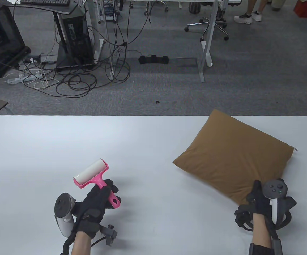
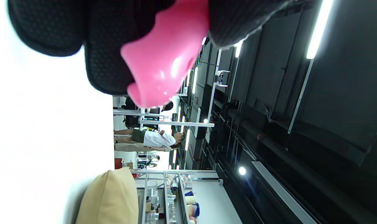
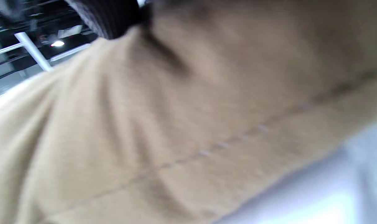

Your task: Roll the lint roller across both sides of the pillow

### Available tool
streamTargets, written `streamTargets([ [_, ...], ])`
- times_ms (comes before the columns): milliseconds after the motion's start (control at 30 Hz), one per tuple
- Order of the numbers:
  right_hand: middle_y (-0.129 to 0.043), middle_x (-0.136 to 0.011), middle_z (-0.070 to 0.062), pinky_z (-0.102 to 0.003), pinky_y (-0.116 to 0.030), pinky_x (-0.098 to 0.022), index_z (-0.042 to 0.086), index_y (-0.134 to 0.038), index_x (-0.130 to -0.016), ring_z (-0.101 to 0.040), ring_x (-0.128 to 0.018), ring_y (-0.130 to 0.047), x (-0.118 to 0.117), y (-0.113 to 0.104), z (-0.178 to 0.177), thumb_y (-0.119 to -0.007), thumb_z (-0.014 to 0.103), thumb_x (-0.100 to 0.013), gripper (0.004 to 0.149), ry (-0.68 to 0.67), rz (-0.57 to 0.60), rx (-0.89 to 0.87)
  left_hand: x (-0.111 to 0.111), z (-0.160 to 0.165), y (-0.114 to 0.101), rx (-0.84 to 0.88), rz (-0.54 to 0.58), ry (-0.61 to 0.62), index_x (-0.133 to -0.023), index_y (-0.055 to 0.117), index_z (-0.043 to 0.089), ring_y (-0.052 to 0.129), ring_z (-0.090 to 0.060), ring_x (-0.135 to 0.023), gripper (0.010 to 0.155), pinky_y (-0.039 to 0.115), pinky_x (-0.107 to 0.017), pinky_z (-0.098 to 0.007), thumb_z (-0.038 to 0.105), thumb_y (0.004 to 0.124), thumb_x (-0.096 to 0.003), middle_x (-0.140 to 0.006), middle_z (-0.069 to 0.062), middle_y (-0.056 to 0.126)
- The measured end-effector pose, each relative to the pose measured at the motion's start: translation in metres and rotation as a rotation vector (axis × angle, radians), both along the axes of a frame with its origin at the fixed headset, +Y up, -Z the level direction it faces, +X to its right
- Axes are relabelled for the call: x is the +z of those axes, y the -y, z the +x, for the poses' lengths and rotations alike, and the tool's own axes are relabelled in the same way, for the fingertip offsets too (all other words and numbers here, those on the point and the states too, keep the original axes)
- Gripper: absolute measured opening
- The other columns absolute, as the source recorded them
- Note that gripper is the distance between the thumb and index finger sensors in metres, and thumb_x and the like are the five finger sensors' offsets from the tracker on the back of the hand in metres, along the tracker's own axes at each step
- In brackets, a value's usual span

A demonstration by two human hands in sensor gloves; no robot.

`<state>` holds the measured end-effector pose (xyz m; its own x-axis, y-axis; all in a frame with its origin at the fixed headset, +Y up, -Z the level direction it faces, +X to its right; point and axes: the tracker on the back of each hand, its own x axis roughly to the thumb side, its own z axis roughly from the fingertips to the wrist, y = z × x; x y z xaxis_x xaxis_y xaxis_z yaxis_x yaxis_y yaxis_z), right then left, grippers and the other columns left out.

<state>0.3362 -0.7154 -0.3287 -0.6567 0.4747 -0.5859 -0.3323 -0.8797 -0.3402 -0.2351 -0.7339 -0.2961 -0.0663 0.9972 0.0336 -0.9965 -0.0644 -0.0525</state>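
A brown pillow lies flat on the right of the white table. My right hand grips its near corner, thumb on top of the fabric. In the right wrist view the pillow fills the frame, blurred, with a gloved finger pressed into it at the top. My left hand holds the pink lint roller by its handle, white roll pointing away, over the table well left of the pillow. The left wrist view shows the pink handle wrapped by gloved fingers and the pillow far off.
The table's far edge runs just behind the pillow's back corner. Beyond it are grey carpet, cables, desk legs and computer towers. Bare table lies between the two hands.
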Motion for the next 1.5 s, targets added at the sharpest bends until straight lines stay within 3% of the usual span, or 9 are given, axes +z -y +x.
streamTargets([
  [100,-0.008,-0.112,-0.037,-0.078,-0.039,-0.061,0.006,-0.012,-0.111,-0.059,-0.101,-0.029,0.003,-0.017,-0.033,-0.056,0.047,-0.061,0.079,-0.113,0.092,0.117,0.000,-0.004,0.002,-0.077,-0.019,-0.040,-0.099,0.059,0.000,0.099,-0.031,-0.054,0.064,0.077,-0.047,-0.056,0.043,0.072,-0.0527,-0.089,-0.023,0.078],
  [300,-0.013,-0.113,-0.037,-0.076,-0.044,-0.061,0.006,-0.016,-0.112,-0.058,-0.101,-0.034,0.018,-0.022,-0.136,-0.057,0.052,-0.060,0.081,-0.534,0.147,0.377,-0.001,-0.025,0.010,-0.328,-0.144,-0.223,-0.094,0.067,-0.003,0.103,-0.029,-0.042,0.065,0.081,-0.039,-0.054,0.045,0.075,-0.0506,-0.080,-0.024,0.086],
  [367,-0.013,-0.113,-0.036,-0.076,-0.045,-0.061,0.007,-0.017,-0.112,-0.058,-0.101,-0.035,0.023,-0.019,-0.165,-0.057,0.052,-0.059,0.080,-0.653,0.142,0.413,-0.002,-0.036,0.016,-0.315,-0.181,-0.274,-0.093,0.069,-0.004,0.103,-0.028,-0.039,0.065,0.082,-0.037,-0.053,0.045,0.075,-0.0503,-0.078,-0.024,0.088],
  [500,-0.015,-0.113,-0.036,-0.076,-0.046,-0.060,0.007,-0.020,-0.113,-0.058,-0.101,-0.037,0.031,-0.011,-0.185,-0.058,0.052,-0.059,0.080,-0.755,0.127,0.407,-0.004,-0.060,0.030,-0.190,-0.267,-0.338,-0.093,0.068,-0.004,0.103,-0.028,-0.038,0.065,0.081,-0.037,-0.053,0.045,0.072,-0.0512,-0.078,-0.024,0.088],
  [633,-0.016,-0.113,-0.037,-0.076,-0.047,-0.060,0.006,-0.021,-0.113,-0.058,-0.100,-0.040,0.029,-0.004,-0.186,-0.058,0.052,-0.059,0.079,-0.773,0.073,0.365,-0.008,-0.077,0.041,-0.078,-0.308,-0.327,-0.096,0.066,-0.004,0.102,-0.027,-0.038,0.066,0.082,-0.036,-0.052,0.046,0.070,-0.0524,-0.081,-0.023,0.086],
  [933,-0.022,-0.113,-0.038,-0.075,-0.050,-0.059,0.007,-0.028,-0.113,-0.057,-0.098,-0.048,0.028,0.002,-0.189,-0.058,0.052,-0.059,0.076,-0.811,0.032,0.323,-0.012,-0.085,0.046,-0.130,-0.384,-0.318,-0.098,0.053,-0.016,0.102,-0.030,-0.038,0.073,0.082,-0.036,-0.054,0.040,0.068,-0.0531,-0.083,-0.032,0.080],
  [1033,-0.023,-0.113,-0.038,-0.075,-0.051,-0.059,0.006,-0.029,-0.113,-0.057,-0.098,-0.049,0.027,0.004,-0.189,-0.058,0.051,-0.059,0.076,-0.814,0.018,0.303,-0.009,-0.092,0.043,-0.273,-0.422,-0.443,-0.096,0.056,-0.018,0.107,-0.027,-0.035,0.073,0.087,-0.033,-0.052,0.038,0.073,-0.0514,-0.080,-0.034,0.084],
  [1200,-0.024,-0.113,-0.038,-0.074,-0.051,-0.059,0.006,-0.031,-0.113,-0.057,-0.097,-0.050,0.027,0.004,-0.189,-0.058,0.051,-0.059,0.075,-0.817,0.011,0.296,0.000,-0.100,0.024,-0.565,-0.375,-0.636,-0.096,0.064,-0.010,0.110,-0.026,-0.033,0.070,0.090,-0.032,-0.050,0.036,0.082,-0.0474,-0.079,-0.028,0.088],
  [1500,-0.026,-0.113,-0.038,-0.074,-0.052,-0.059,0.006,-0.033,-0.113,-0.056,-0.097,-0.051,0.028,0.007,-0.193,-0.058,0.051,-0.059,0.075,-0.834,-0.006,0.293,-0.002,-0.095,0.022,-0.878,-0.400,-0.676,-0.098,0.069,0.002,0.091,-0.040,-0.063,0.060,0.068,-0.051,-0.062,0.031,0.082,-0.0474,-0.084,-0.021,0.089],
])
